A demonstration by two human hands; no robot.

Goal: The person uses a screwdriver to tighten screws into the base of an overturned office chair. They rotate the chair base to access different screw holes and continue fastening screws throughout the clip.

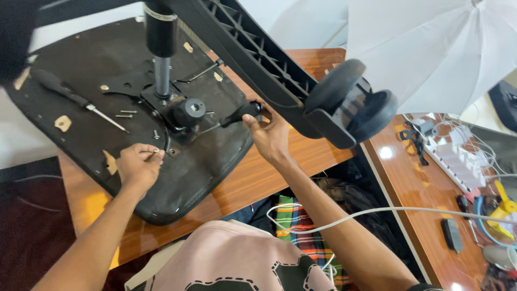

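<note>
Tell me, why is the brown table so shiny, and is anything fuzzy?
Head view: bright lamp glare spots gleam on the glossy wooden table; the caster wheels close to the camera look soft; the left hand and right hand are sharp.

Bare forearms and a pale pink top with black patches

The person's left hand (139, 164) and right hand (269, 137) are both bare, with no gloves, rings or watch showing, and both forearms are uncovered along their whole visible length, so no sleeve reaches the wrists. At the lower middle of the view the chest is covered by a pale, dusty pink top (226, 253) of soft-looking cloth. On it sit large black patches with rounded, irregular outlines, each edged by a dashed black line like stitching. At the bottom right edge, a narrow dark band crosses the right arm near the elbow; what it is cannot be told.
</note>
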